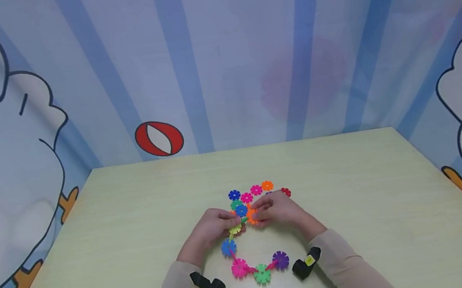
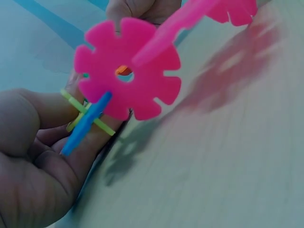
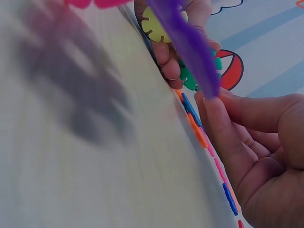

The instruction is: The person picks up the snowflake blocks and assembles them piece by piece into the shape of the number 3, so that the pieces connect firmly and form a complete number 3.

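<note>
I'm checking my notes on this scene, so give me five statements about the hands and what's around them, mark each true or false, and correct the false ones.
1. The right hand holds an orange disc. True.
2. Several flat discs lie on the table beyond the hands. True.
3. The left hand lies flat on the table. False: the left hand grips the chain.
4. The purple disc is at one end of the chain. True.
5. The ball lies on the table. False: the ball is printed on the backdrop.

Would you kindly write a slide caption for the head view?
Left hand grips a chain of discs while the right hand holds an orange disc.
</note>
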The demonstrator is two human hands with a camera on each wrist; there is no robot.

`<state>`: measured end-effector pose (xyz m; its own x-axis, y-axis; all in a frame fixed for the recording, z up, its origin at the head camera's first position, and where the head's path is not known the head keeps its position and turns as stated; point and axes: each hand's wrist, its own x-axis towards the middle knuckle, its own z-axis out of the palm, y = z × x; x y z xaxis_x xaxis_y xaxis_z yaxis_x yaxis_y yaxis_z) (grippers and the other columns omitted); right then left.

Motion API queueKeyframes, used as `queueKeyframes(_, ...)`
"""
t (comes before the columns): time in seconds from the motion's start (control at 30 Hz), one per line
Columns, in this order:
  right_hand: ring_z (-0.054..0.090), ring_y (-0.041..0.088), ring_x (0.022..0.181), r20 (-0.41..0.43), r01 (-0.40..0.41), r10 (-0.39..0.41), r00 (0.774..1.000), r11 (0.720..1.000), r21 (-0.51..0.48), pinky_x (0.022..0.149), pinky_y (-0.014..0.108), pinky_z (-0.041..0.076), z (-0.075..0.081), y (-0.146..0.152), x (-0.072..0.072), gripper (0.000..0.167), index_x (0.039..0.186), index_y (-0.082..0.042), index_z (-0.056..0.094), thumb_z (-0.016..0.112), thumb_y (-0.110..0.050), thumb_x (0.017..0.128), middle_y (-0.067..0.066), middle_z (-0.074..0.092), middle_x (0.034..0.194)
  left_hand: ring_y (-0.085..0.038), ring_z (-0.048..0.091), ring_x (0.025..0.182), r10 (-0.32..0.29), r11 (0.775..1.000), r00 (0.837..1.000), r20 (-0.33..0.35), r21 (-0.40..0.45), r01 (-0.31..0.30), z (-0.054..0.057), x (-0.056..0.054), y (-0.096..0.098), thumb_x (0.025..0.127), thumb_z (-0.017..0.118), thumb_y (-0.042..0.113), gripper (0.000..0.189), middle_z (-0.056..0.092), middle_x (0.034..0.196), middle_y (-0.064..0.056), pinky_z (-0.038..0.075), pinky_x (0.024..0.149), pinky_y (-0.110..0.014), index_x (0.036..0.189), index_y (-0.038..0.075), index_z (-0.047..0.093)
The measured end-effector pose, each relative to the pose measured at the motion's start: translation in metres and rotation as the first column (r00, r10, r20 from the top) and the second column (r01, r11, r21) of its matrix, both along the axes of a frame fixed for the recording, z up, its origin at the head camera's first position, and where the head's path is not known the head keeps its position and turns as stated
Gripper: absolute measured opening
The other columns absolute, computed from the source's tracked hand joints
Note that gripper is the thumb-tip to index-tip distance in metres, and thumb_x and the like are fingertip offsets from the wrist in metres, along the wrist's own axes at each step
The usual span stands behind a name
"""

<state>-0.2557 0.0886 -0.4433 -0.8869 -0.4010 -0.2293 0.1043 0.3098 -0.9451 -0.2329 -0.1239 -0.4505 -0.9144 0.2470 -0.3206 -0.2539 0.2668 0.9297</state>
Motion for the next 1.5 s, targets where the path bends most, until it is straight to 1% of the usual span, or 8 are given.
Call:
queueKeyframes(0.37,0.071,0.024,0.073,0.039,0.005,-0.004,0.999,0.999,-0.036,0.070,0.036,0.059,-0.0020,-0.0022,0.0015,0.025,0.112,0.012,0.063,0.063,0.003,0.088,0.015,0.071,0.088,-0.015,0.058,0.075,0.021,0.998,1.000,0.003,-0.062,-0.021,0.0018,0.0014,0.0004,0.088,0.070,0.017,0.021,0.074,0.087,-0.009,0.046,0.063,-0.023,0.099,-0.001,0.073)
queueKeyframes(0.63,0.072,0.026,0.071,0.035,-0.008,0.009,0.999,1.000,-0.021,0.070,0.035,0.059,-0.0044,-0.0020,0.0006,0.025,0.111,0.012,0.063,0.064,0.001,0.088,0.014,0.071,0.085,-0.014,0.052,0.068,-0.006,0.995,1.000,-0.005,-0.095,0.006,0.0030,0.0015,0.0009,0.088,0.070,0.018,0.019,0.073,0.084,-0.005,0.041,0.058,-0.021,0.096,0.001,0.074)
queueKeyframes(0.8,0.072,0.024,0.071,0.003,-0.038,0.038,0.999,0.999,0.004,0.070,0.035,0.059,0.0000,-0.0008,0.0014,0.024,0.110,0.010,0.065,0.064,0.000,0.088,0.014,0.071,0.086,-0.014,0.056,0.073,-0.073,0.995,0.997,-0.009,-0.069,0.072,0.0050,0.0016,-0.0014,0.089,0.070,0.019,0.021,0.073,0.087,-0.007,0.046,0.064,-0.023,0.099,0.001,0.074)
queueKeyframes(0.97,0.071,0.022,0.071,-0.046,-0.088,0.091,0.995,0.995,0.054,0.069,0.033,0.059,0.0045,0.0006,0.0016,0.024,0.110,0.009,0.066,0.064,-0.001,0.089,0.013,0.072,0.087,-0.016,0.066,0.087,-0.170,0.985,0.985,0.007,0.037,0.169,0.0071,0.0009,-0.0041,0.091,0.067,0.014,0.026,0.073,0.096,-0.012,0.055,0.082,-0.028,0.109,-0.004,0.070)
queueKeyframes(1.07,0.070,0.021,0.070,-0.062,-0.117,0.122,0.991,0.991,0.070,0.069,0.032,0.059,0.0045,0.0006,0.0012,0.024,0.111,0.007,0.067,0.064,-0.003,0.089,0.013,0.072,0.089,-0.016,0.066,0.088,-0.193,0.979,0.981,0.019,0.065,0.192,0.0071,0.0000,-0.0049,0.091,0.066,0.017,0.029,0.072,0.097,-0.012,0.054,0.083,-0.029,0.111,-0.005,0.069)
queueKeyframes(1.13,0.070,0.020,0.070,-0.065,-0.138,0.143,0.988,0.988,0.070,0.069,0.032,0.058,0.0044,0.0004,0.0013,0.024,0.111,0.007,0.067,0.065,-0.004,0.089,0.012,0.072,0.090,-0.015,0.065,0.086,-0.192,0.980,0.981,0.016,0.062,0.190,0.0060,-0.0006,-0.0049,0.092,0.066,0.020,0.030,0.072,0.094,-0.010,0.053,0.079,-0.026,0.110,-0.004,0.069)
queueKeyframes(1.27,0.069,0.018,0.070,-0.077,-0.178,0.183,0.980,0.982,0.066,0.071,0.030,0.057,0.0030,-0.0003,0.0021,0.023,0.109,0.003,0.070,0.067,-0.007,0.089,0.010,0.072,0.091,-0.015,0.057,0.079,-0.153,0.988,0.988,-0.014,-0.005,0.153,0.0042,-0.0009,-0.0030,0.090,0.068,0.024,0.029,0.066,0.087,-0.004,0.048,0.070,-0.023,0.104,-0.001,0.073)
queueKeyframes(1.5,0.067,0.017,0.071,-0.104,-0.194,0.207,0.973,0.973,0.124,0.071,0.030,0.056,0.0039,0.0013,0.0010,0.023,0.109,-0.003,0.072,0.068,-0.017,0.090,0.005,0.071,0.088,-0.016,0.057,0.085,-0.136,0.989,0.990,-0.032,-0.064,0.134,0.0022,-0.0011,0.0005,0.089,0.069,0.020,0.023,0.067,0.094,-0.005,0.050,0.074,-0.025,0.102,0.001,0.074)
